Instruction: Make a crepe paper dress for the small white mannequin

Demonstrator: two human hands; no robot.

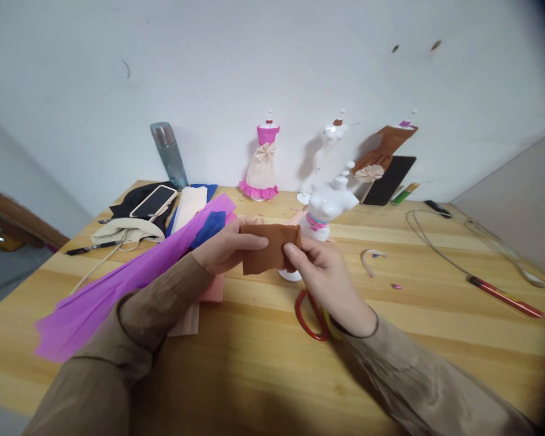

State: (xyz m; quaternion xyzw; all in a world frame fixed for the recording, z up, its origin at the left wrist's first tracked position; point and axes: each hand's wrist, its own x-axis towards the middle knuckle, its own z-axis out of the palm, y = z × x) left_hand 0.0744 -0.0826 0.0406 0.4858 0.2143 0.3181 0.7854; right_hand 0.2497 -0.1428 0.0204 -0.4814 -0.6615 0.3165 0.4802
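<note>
My left hand pinches the left end of a folded piece of brown crepe paper, its thumb lying across the front. At the other end, the thumb and fingers of my right hand grip the right edge. The paper is held up above the table. Just behind it stands a small white dress-form mannequin with a pink band at its waist. Below my right hand lie scissors with red handles, partly hidden by the wrist and sleeve.
Purple crepe paper stretches across the left side, near a phone and a bottle. Along the wall stand a pink-and-cream dressed form, a bare form and a brown-dressed form. A red-handled corded tool lies right.
</note>
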